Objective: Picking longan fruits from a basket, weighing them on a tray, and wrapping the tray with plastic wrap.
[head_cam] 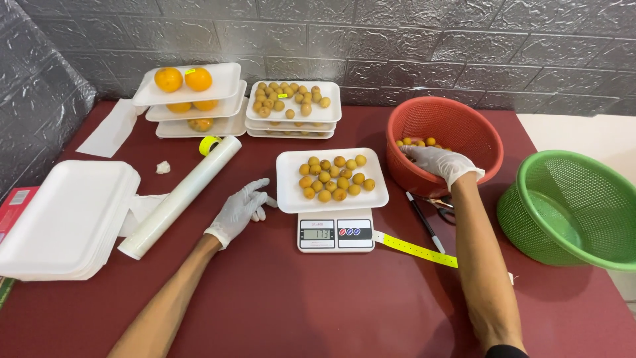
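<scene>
Small yellow fruits (419, 142) lie in the red basket (457, 122), right of centre; my right hand (437, 162) curls over its rim toward them, contents unclear; left hand (240, 209) rests open on the counter (265, 298).

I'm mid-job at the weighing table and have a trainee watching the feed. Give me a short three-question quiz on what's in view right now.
1. True or false: the right hand is reaching into the green basket.
2. What does the white foam tray of small yellow fruits rest on?
3. Multiple choice: the left hand lies palm down on the table between A) the red basket and the green basket, B) the roll of clear film and the digital scale, C) the two stacks of filled trays.

Key: 1 false, it is in the red basket; 2 the digital scale; 3 B.
</scene>
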